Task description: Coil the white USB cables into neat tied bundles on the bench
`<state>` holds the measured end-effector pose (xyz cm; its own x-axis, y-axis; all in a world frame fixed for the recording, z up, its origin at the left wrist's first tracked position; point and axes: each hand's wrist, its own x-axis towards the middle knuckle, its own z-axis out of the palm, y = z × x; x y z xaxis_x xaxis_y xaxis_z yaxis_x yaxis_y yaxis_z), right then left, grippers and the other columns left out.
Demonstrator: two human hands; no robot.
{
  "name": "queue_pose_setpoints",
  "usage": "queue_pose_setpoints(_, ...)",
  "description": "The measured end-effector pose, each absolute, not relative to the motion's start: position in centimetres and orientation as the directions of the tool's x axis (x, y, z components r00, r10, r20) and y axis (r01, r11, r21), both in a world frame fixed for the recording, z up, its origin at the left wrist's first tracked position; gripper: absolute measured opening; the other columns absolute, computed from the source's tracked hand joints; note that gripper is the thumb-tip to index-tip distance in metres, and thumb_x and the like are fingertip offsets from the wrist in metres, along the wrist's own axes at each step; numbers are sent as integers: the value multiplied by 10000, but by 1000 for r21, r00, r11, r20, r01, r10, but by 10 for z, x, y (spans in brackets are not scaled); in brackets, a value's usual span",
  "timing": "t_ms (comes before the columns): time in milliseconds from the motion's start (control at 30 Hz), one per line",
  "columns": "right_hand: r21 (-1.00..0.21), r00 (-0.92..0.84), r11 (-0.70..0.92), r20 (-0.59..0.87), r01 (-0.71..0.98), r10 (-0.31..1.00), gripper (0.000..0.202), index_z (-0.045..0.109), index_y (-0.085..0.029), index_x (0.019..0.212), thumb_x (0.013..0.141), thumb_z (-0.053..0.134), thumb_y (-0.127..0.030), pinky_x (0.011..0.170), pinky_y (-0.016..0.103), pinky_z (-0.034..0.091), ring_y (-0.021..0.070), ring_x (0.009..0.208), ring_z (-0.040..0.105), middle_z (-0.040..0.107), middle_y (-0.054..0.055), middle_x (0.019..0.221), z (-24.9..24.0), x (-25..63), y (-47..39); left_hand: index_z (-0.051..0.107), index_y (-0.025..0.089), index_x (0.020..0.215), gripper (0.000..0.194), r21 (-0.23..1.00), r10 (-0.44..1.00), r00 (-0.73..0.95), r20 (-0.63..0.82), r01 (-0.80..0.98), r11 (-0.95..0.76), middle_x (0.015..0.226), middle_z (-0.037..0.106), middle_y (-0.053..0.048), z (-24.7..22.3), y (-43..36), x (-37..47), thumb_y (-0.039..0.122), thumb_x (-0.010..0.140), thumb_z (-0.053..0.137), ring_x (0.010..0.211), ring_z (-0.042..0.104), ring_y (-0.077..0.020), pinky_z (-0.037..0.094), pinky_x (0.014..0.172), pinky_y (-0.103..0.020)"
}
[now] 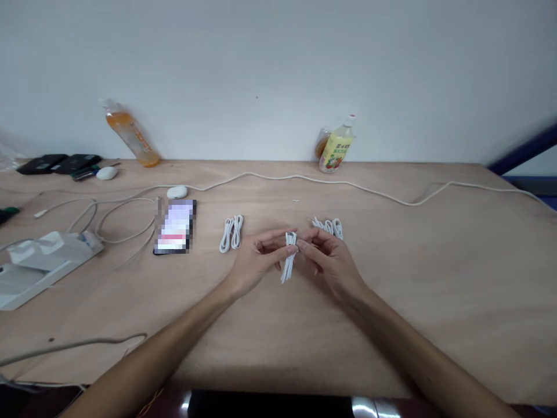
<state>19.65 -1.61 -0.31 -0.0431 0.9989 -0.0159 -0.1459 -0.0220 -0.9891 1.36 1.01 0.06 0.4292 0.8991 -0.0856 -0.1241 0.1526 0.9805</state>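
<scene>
A folded white cable (pixel 288 268) is held above the middle of the table, pinched by both hands. My left hand (pixel 260 255) grips it from the left between thumb and fingers. From the other side, my right hand (pixel 327 256) pinches its upper part with thumb and forefinger. Left of my left hand lies a coiled white cable bundle (pixel 231 233) on the wood. Just beyond my right hand sits another white cable bundle (pixel 333 226), partly hidden by that hand.
A phone (pixel 176 226) with a blurred screen and a white earbud case (pixel 177 192) lie to the left. A white charging dock (pixel 52 261) stands further left among loose cables. An orange drink bottle (pixel 133 136) and a yellow one (pixel 337 146) lean by the wall. One long white cord (pixel 300 176) crosses behind.
</scene>
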Motion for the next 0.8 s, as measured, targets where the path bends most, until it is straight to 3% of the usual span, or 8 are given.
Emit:
queue_pose_setpoints(333, -988, -57, -38, -30, -148, 998, 495, 628, -230, 740, 762, 894, -647, 420, 229, 324, 107, 504, 447, 553, -43, 606, -3, 198, -17, 763, 192, 1376, 583, 982, 848, 524, -79, -106, 157, 813, 812, -50, 1, 9, 12, 532, 904, 809, 715, 695, -184, 530, 694, -300)
queue_pose_setpoints(500, -988, -47, -27, -21, -149, 999, 505, 648, -220, 757, 789, 854, -680, 411, 234, 289, 77, 444, 359, 561, -52, 588, -2, 198, -16, 750, 189, 1396, 630, 956, 848, 517, -116, -173, 236, 887, 803, -66, -2, 8, 14, 570, 897, 808, 773, 732, -196, 535, 711, -295)
queue_pose_setpoints(800, -988, -56, -34, -26, -153, 998, 475, 660, -224, 771, 764, 884, -643, 408, 225, 311, 97, 504, 408, 598, -32, 655, -3, 197, -16, 739, 207, 1417, 631, 962, 838, 538, -92, -168, 214, 993, 812, -77, -3, 10, 13, 593, 920, 782, 811, 737, -196, 534, 743, -302)
